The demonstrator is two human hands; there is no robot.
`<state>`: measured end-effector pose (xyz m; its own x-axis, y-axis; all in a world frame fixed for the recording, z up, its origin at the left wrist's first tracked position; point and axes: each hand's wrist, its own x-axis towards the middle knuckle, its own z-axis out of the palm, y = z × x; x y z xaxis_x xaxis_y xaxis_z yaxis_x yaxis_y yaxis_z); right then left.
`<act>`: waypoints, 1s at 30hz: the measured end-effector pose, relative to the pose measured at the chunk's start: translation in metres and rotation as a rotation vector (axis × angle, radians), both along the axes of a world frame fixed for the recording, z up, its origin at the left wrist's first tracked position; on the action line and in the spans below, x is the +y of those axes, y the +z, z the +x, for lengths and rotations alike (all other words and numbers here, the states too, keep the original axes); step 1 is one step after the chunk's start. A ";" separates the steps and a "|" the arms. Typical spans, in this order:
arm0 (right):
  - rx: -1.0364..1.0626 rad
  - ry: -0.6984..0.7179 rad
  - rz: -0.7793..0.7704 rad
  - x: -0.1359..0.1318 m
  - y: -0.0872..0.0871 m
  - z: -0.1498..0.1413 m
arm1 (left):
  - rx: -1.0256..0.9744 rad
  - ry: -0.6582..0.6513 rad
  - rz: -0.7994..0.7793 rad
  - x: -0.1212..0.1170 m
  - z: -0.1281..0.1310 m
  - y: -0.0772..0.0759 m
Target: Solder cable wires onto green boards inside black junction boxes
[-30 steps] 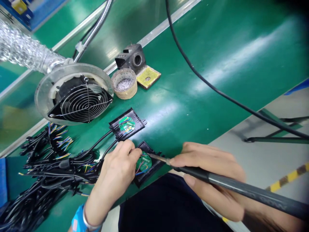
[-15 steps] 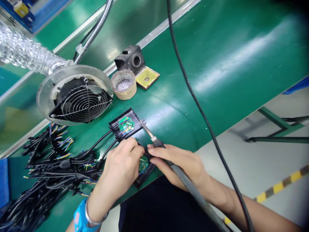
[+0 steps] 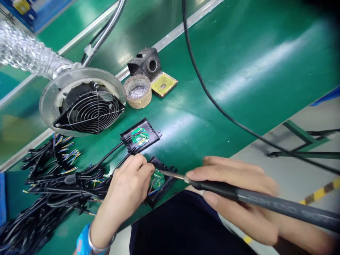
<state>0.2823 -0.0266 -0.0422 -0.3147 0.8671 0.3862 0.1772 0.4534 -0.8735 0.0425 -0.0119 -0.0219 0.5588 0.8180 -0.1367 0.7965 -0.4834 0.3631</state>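
Note:
My right hand (image 3: pixel 239 191) grips a soldering iron (image 3: pixel 217 189) by its black and grey handle. The iron's metal tip reaches left to the round green circuit board (image 3: pixel 158 181) in the nearer black plastic case (image 3: pixel 166 184), beside my left fingertips. My left hand (image 3: pixel 134 184) is closed in a pinch at the board's left edge; what lies between its fingers is hidden. Coloured wires show on the board. Just beyond it, a second open black case (image 3: pixel 152 131) holds another round green board (image 3: pixel 140 137), with a black cable running out to the left.
A fume extractor fan (image 3: pixel 92 109) stands at left. Behind the cases are a tub of solder bits (image 3: pixel 138 92), a yellow sponge (image 3: pixel 163 85) and a black iron holder (image 3: pixel 148 63). Bundled black cables (image 3: pixel 63 184) cover the left side. The iron's cord (image 3: pixel 209 99) arcs across the right.
My right hand has swung the iron right and down, bringing its tip from the far case to the nearer board. My left hand has stayed almost in place.

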 end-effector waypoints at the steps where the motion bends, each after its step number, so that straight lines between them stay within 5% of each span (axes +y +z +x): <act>1: 0.017 0.011 -0.002 0.001 -0.001 -0.001 | 0.004 0.000 0.002 0.000 0.000 0.000; 8: 0.062 0.026 -0.023 0.004 -0.012 -0.010 | 0.038 -0.012 0.011 -0.001 0.001 0.002; 30: -0.017 0.043 0.034 0.001 -0.005 -0.008 | 0.064 -0.008 0.029 -0.001 0.003 0.000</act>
